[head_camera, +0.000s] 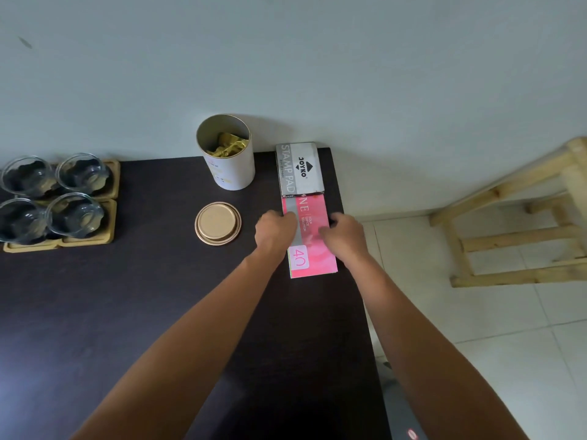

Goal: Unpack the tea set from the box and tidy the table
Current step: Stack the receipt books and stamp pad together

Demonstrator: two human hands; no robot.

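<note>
Both hands on pink booklet (pixel 313 239) at table's (pixel 127 312) right edge: left hand (pixel 275 225) curled over left side, right hand (pixel 344 235) over right side. Far left: four glass cups (pixel 50 198) on wooden tray (pixel 111 214). Centre: gold lid (pixel 218 223), open tin (pixel 227 154) behind. Stamp pad box (pixel 300 169) touching booklet's far end.

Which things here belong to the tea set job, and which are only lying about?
Belong: four glass cups on wooden trays; open tea canister; its lid; pink booklet under left hand and right hand; stamp pad box.

Lying about: wooden stool on the floor.
</note>
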